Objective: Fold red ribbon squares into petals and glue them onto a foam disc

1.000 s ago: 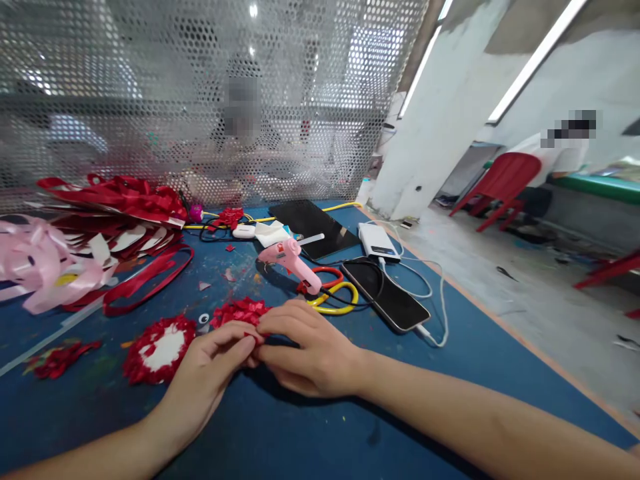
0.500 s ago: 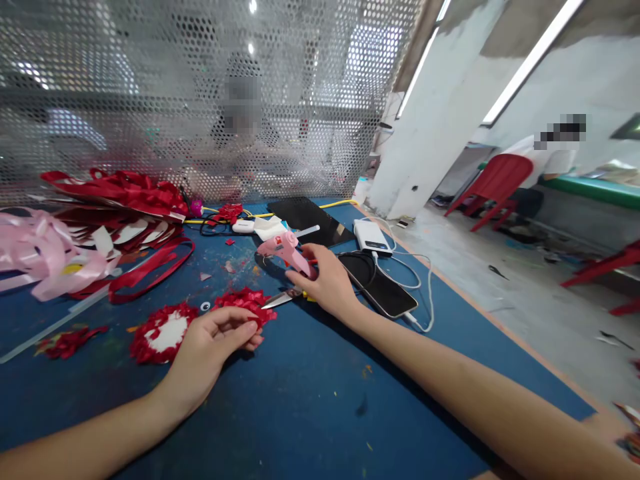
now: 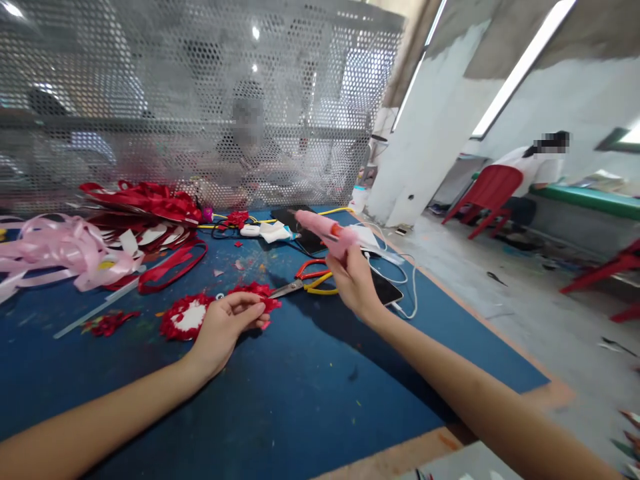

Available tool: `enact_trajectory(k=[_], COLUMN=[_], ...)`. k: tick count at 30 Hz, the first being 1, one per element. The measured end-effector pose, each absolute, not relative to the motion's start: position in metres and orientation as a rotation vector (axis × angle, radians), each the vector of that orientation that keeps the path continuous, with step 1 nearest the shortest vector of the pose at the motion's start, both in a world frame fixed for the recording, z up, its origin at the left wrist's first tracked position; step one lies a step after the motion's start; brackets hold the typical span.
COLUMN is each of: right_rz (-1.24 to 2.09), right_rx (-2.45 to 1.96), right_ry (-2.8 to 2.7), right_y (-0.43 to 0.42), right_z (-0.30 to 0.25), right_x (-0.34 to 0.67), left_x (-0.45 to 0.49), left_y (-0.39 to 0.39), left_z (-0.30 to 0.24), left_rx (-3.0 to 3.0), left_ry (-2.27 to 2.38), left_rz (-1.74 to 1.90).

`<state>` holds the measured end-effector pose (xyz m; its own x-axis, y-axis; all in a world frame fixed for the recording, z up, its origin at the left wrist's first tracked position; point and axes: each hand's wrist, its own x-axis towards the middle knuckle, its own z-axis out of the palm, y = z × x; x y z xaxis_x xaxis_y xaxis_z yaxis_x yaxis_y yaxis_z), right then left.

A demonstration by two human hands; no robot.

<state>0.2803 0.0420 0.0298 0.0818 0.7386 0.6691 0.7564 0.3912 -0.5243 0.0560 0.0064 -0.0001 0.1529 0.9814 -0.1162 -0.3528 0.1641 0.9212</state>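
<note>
My right hand (image 3: pixel 356 283) grips a pink glue gun (image 3: pixel 327 230), lifted above the table with its nozzle towards the upper left. Its outline is slightly blurred. My left hand (image 3: pixel 227 327) is closed in a pinch, low over the table, on a small red ribbon piece (image 3: pixel 266 325) that shows only in part at the fingertips. Just behind those fingers lies a red ruffled piece (image 3: pixel 255 291). To their left is a red ruffled round with a white middle (image 3: pixel 193 316), partly covered by the hand. Scissors (image 3: pixel 290 288) with red and yellow handles lie between my hands.
Red ribbons (image 3: pixel 150 203) and pink ribbons (image 3: pixel 75 250) are heaped at the left, near a clear glue stick (image 3: pixel 97 308). A phone (image 3: pixel 385 288) with white cables lies beyond my right hand. Behind the table stands a perforated metal screen (image 3: pixel 175 100).
My right hand has picked the glue gun up off the table and swung its nozzle to the upper left. The scissors' handles are now uncovered. My left hand keeps its pinch.
</note>
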Motion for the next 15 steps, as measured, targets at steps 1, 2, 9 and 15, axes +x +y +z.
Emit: enact_trajectory(k=[1,2,9,15], right_rz=[-0.001,0.024,0.099,-0.095], right_rx=[-1.351,-1.358,-1.31,-1.283], right_ry=[-1.628,-1.617,-1.754,-1.842], right_y=[0.036,0.029,0.004,0.003], right_z=[0.031,0.031,0.021,0.023], right_x=[0.28,0.279,0.273,0.273], left_x=[0.055,0.055,0.053,0.055], left_y=[0.006,0.005,0.005,0.007], left_z=[0.0,0.001,0.001,0.002], left_rx=[0.885,0.874,0.799,0.801], left_ry=[0.902,0.895,0.86,0.846], left_rz=[1.17,1.172,1.168,1.208])
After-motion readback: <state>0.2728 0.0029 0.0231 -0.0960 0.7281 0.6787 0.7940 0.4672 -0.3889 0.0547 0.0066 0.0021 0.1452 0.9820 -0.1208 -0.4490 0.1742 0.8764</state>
